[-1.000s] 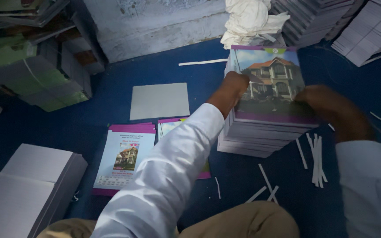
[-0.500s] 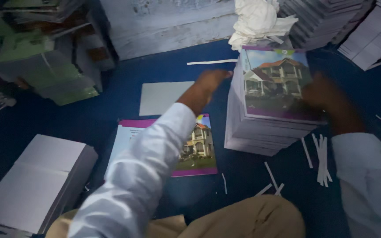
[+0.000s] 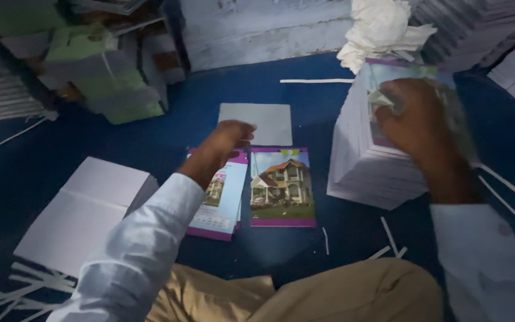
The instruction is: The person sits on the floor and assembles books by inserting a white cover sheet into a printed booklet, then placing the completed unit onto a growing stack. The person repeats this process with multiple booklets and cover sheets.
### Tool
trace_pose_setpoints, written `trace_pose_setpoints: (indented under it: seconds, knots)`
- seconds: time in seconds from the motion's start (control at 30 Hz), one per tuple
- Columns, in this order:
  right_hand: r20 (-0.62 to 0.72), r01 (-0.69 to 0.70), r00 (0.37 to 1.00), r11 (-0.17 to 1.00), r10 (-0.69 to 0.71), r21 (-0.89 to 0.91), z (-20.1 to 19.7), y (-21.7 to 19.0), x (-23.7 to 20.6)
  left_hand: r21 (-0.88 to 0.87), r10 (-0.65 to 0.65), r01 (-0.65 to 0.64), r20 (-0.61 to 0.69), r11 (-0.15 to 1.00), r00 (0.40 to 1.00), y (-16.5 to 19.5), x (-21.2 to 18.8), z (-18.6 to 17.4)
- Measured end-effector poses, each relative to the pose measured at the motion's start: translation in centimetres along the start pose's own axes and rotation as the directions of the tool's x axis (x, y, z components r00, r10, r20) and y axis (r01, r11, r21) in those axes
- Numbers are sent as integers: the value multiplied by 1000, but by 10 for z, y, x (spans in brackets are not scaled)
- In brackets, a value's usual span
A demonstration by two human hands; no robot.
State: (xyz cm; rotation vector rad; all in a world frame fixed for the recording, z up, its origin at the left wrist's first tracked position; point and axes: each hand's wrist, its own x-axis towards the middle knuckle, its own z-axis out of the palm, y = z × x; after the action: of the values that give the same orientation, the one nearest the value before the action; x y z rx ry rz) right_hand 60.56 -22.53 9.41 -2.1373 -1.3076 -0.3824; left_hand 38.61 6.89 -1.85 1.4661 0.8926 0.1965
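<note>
A tall stack of printed booklets (image 3: 365, 173) with a house picture on the cover stands on the blue floor at the right. My right hand (image 3: 415, 116) rests on top of it, fingers closed on the top cover sheet (image 3: 448, 113), which looks lifted and blurred. My left hand (image 3: 227, 137) hangs at centre, fingers curled down over the far edge of a cover sheet (image 3: 219, 200) lying flat on the floor. Whether it grips that sheet is unclear. Beside it lies a house-picture cover (image 3: 281, 188) with a purple border.
A blank grey card (image 3: 257, 122) lies beyond the covers. A white paper stack (image 3: 81, 211) sits at the left, with paper strips (image 3: 19, 292) in front. Green and white bundles (image 3: 108, 77) fill the back left, crumpled white paper (image 3: 379, 30) the back, and more stacks (image 3: 478, 30) the back right.
My left hand has left the stack and swung left and down to the covers on the floor. My right hand has shifted onto the stack's top and closed on its cover.
</note>
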Motion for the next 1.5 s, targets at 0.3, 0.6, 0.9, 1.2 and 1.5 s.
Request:
trace_pose_setpoints:
  seconds: [0.3, 0.6, 0.9, 1.2, 1.5]
  knots:
    - [130, 94, 985, 981, -116, 167, 90, -46, -61, 140, 306, -304, 4, 942, 952, -132, 2, -38]
    - [337, 27, 927, 927, -162, 374, 202, -33, -126, 440, 259, -213, -46, 872, 965, -189, -37, -47]
    - [391, 27, 908, 954, -148, 298, 277, -29, -154, 539, 432, -309, -116, 784, 894, -233, -48, -47]
    - [704, -44, 709, 999, 42, -16, 285, -30, -161, 616, 314, -141, -181, 775, 932, -229, -43, -44]
    - [709, 8, 705, 1000, -9, 5, 284, -29, -167, 538, 405, -204, -285, 818, 869, -197, -59, -56]
